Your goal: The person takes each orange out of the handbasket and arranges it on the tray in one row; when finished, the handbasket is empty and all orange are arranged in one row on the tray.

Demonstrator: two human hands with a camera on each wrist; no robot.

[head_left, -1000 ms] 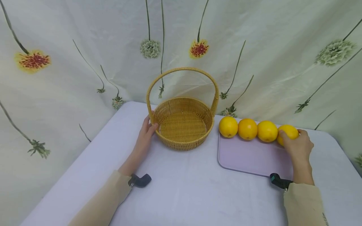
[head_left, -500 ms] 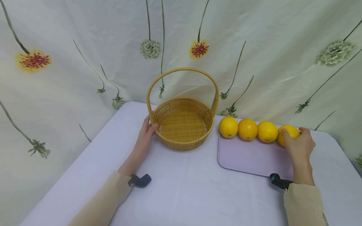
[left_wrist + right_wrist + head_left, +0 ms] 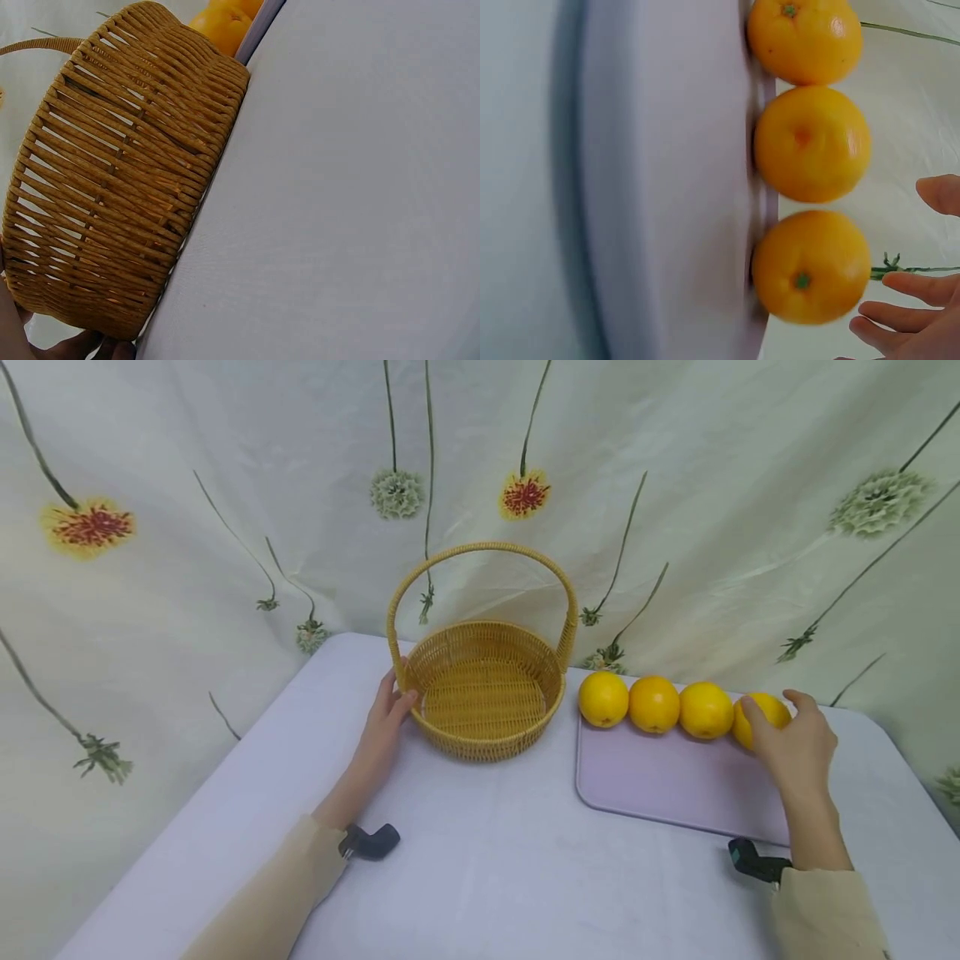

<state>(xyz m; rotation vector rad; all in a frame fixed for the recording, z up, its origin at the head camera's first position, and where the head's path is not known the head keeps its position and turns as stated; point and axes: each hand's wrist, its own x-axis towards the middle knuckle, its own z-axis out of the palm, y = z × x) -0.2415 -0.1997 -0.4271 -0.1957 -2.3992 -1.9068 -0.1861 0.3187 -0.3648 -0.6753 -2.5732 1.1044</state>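
Observation:
My left hand (image 3: pixel 392 706) grips the left side of a wicker basket (image 3: pixel 487 747), thumb over its rim near the foot of the tall handle. From the left wrist, the basket's woven wall (image 3: pixel 120 172) fills the left side, with fingertips (image 3: pixel 112 349) at its lower edge. On the right, my right hand (image 3: pixel 798 743) hovers with thumb and fingers spread around the rightmost orange (image 3: pixel 771 710). The right wrist view shows the fingers apart from the nearest orange (image 3: pixel 814 266). Several oranges stand in a row along the back of a lilac tray (image 3: pixel 675 785).
A white cloth (image 3: pixel 487 860) covers the table. Behind it hangs a pale curtain (image 3: pixel 300 485) printed with flowers. The tray stands to the right of the basket, with a short stretch of cloth between them. A black wrist device (image 3: pixel 371 842) juts from the left sleeve.
My right hand has eased its fingers wider and its forearm has shifted slightly right and toward me. The oranges stay in their row. My left hand keeps its hold on the basket.

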